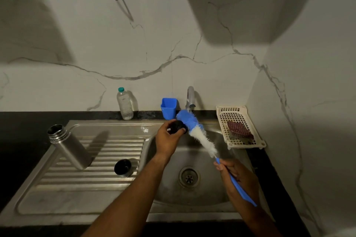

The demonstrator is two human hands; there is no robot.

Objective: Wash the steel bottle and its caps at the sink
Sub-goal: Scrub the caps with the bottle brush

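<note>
Left hand [168, 137]: fingers curled round a black cap [178, 126], held at centre frame over the sink [192, 201].
Right hand [239, 178]: fist wrapped round the blue handle of a brush [194, 131], lower right of centre.
Brush: bristles slant up and left from the handle; the blue tip touches the cap just below the tap [190, 97]. Whether water is running cannot be told.
Arms: both reach in from the bottom edge. The left forearm runs up to centre with the wrist bent toward the tap; the right is drawn back nearer the body.
Bottle [67, 147]: open-mouthed, on the drainboard at left, well apart from the hands.
Second cap [123, 167]: on the drainboard, near the bottle.
Progress: apparently midway, with one cap under the brush. The frame does not show whether the bottle and second cap are clean, so they may remain, along with rinsing.
</note>
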